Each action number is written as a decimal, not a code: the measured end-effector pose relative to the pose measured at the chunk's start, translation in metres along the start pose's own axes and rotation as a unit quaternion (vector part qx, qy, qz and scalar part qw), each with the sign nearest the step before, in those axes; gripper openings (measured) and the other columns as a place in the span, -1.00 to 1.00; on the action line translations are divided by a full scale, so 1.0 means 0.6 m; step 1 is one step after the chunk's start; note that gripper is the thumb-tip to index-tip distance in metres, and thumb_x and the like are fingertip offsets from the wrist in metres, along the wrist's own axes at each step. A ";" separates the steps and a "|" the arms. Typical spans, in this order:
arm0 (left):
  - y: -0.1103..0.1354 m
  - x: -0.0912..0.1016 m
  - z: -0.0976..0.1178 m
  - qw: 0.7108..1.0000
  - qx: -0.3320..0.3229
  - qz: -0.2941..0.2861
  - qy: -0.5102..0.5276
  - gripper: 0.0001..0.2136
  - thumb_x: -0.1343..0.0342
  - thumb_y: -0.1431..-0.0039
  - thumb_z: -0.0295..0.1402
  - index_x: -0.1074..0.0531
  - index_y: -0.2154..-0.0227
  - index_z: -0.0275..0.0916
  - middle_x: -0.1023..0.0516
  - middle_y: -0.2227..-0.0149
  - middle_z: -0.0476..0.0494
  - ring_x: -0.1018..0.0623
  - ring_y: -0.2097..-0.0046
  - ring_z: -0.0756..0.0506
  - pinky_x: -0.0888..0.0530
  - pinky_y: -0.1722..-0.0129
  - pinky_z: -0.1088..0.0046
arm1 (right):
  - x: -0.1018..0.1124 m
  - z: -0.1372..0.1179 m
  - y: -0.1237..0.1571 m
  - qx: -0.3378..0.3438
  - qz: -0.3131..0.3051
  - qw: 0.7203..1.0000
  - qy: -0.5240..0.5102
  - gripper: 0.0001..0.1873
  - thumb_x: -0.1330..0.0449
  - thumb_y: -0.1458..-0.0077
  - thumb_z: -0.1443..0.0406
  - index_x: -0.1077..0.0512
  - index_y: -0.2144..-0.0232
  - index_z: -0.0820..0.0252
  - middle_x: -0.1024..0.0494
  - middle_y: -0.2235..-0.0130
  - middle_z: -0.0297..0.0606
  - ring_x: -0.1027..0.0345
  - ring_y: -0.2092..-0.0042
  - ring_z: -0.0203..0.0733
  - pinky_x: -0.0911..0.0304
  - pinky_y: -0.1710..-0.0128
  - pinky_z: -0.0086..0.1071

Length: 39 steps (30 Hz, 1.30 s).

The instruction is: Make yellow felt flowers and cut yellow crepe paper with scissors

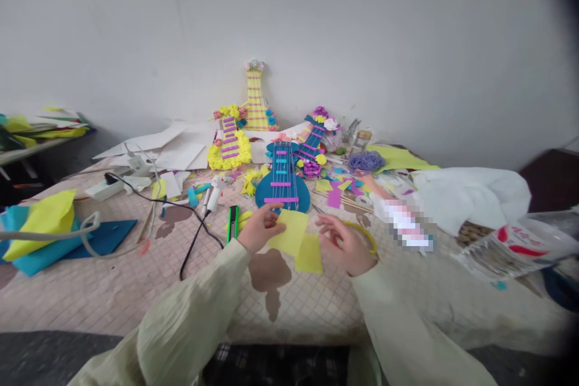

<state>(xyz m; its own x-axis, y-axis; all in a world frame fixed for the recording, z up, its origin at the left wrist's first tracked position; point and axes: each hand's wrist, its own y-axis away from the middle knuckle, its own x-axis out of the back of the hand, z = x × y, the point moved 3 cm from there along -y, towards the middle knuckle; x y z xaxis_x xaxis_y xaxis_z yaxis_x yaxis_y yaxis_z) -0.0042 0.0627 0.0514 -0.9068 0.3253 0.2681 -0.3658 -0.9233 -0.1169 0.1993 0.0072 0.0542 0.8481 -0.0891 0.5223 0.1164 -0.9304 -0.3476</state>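
My left hand [263, 229] has its thumb and fingers closed at the left edge of a yellow paper square [292, 230]. A second yellow paper square [309, 254] lies partly under the first, to its lower right. My right hand [346, 244] hovers just right of the papers, fingers curved and apart, with nothing visible in them. Behind that hand a yellow loop [371, 240] shows in part; its kind is hidden. Beyond the papers lies a blue guitar-shaped craft [283, 184] with pink and light-blue strips and strings. A green utility knife [233, 223] lies left of my left hand.
A white glue gun [216, 193] with a black cord [192, 253] lies at left. Decorated guitar crafts [230, 154] stand at the wall. Purple yarn [366, 161], paper scraps [333, 196] and a plastic bag [520, 247] are at right. Coloured sheets [40, 235] lie far left.
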 end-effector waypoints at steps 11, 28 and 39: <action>-0.115 -0.016 0.016 0.973 0.084 0.002 0.217 -0.51 -0.29 0.30 -0.33 -0.34 0.20 -0.31 -0.49 0.48 -0.07 -0.49 0.45 -0.03 -0.41 0.45 0.47 | -0.006 0.016 -0.162 0.133 -0.097 0.985 -0.055 -0.66 -0.09 0.13 0.44 -0.47 0.24 0.18 -0.53 0.21 -0.20 -0.39 0.15 -0.12 -0.31 0.20 -0.30; -0.086 -0.020 -0.048 0.987 -0.105 0.062 0.102 -0.60 0.05 0.19 -0.58 -0.37 0.19 -0.26 -0.42 0.10 -0.20 -0.41 0.07 -0.15 -0.39 0.15 0.35 | -0.036 0.065 -0.132 0.101 0.065 0.989 -0.083 -0.67 -0.09 0.07 0.45 -0.51 0.26 0.08 -0.54 0.22 -0.23 -0.42 0.22 -0.13 -0.37 0.29 -0.29; -0.085 -0.022 -0.044 0.990 -0.076 0.085 0.088 -0.77 -0.13 0.08 -0.35 -0.45 0.30 -0.28 -0.52 0.23 -0.20 -0.50 0.20 -0.12 -0.47 0.22 0.32 | -0.040 0.068 -0.124 0.020 0.042 0.975 -0.217 -0.89 -0.21 0.12 0.35 -0.50 0.43 0.17 -0.52 0.44 -0.27 -0.29 0.61 -0.35 -0.27 0.67 -0.42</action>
<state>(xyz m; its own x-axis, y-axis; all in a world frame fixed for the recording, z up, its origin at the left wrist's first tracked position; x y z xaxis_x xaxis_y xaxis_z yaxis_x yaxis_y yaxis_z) 0.0209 0.1111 0.0287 -0.9755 0.2111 0.0625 -0.2202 -0.9306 -0.2923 0.1916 0.0933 0.0359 0.9934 0.0031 0.1146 0.0500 -0.9112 -0.4089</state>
